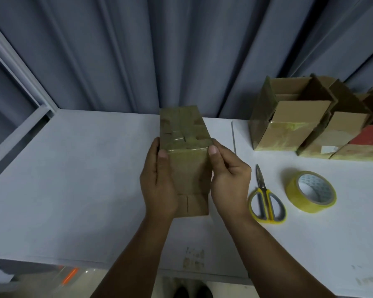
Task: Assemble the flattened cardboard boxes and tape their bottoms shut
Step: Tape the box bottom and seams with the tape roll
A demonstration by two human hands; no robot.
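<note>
The brown taped cardboard box (187, 168) lies along 12 to 6 o'clock, gripped by the left hand (157, 186) at 9 and the right hand (228, 183) at 3.

Box (185, 151): brown, glossy clear tape seen across top. Table (73, 179): white. Tape roll (310, 194): yellow, patterned white core. Scissors (266, 201): yellow-grey handles. Curtain (159, 50): grey-blue. Red panel noted on far-right box (368, 135).

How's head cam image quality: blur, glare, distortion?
Head view: dim, bluish light, soft overall; wide-angle splays the grey curtain folds; faint glare on tape strip over the brown cardboard box gripped by left hand and right hand; yellow-handled scissors slightly smeared.
</note>
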